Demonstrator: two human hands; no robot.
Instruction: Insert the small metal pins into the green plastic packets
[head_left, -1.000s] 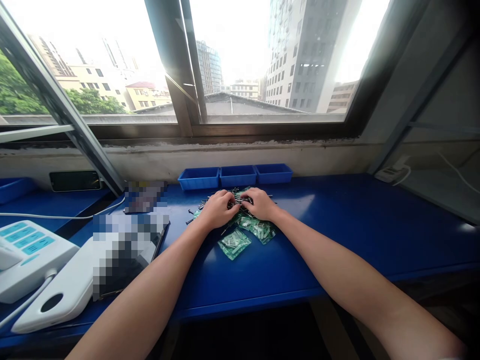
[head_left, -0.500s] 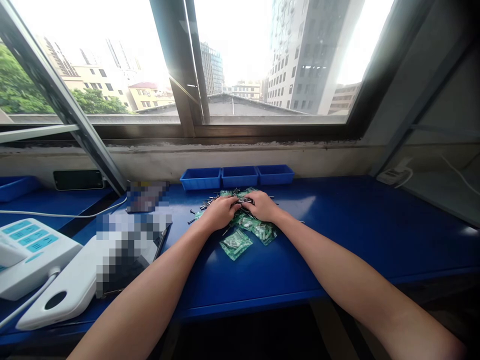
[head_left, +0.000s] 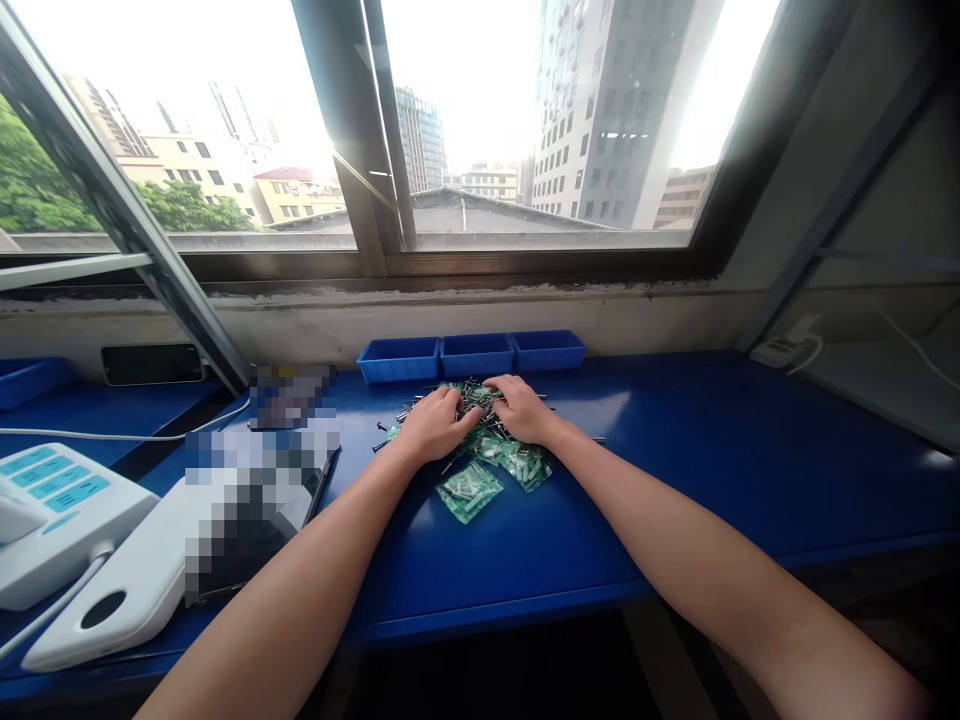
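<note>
A loose pile of dark and silvery screws (head_left: 471, 396) lies on the blue table, mixed with small green-printed clear bags. My left hand (head_left: 437, 425) rests on the pile's left side, thumb held apart from the fingers. On the right side, my right hand (head_left: 523, 410) touches the pile with thumb and fingers spread. Neither hand visibly holds anything, though the fingertips are partly lost among the screws. One green-printed bag (head_left: 469, 490) with small pale pieces inside lies in front of the pile. Another filled bag (head_left: 527, 465) sits just below my right hand.
Three blue bins (head_left: 477, 357) stand in a row behind the pile, against the wall. At the left are a white power strip (head_left: 56, 490), a white device with an oval hole (head_left: 127, 590), a phone (head_left: 152, 364) and a cable. The blue table (head_left: 720, 460) extends right.
My hands have drawn slightly apart over the pile and their fingers have opened, showing more screws between them. The view has shifted slightly.
</note>
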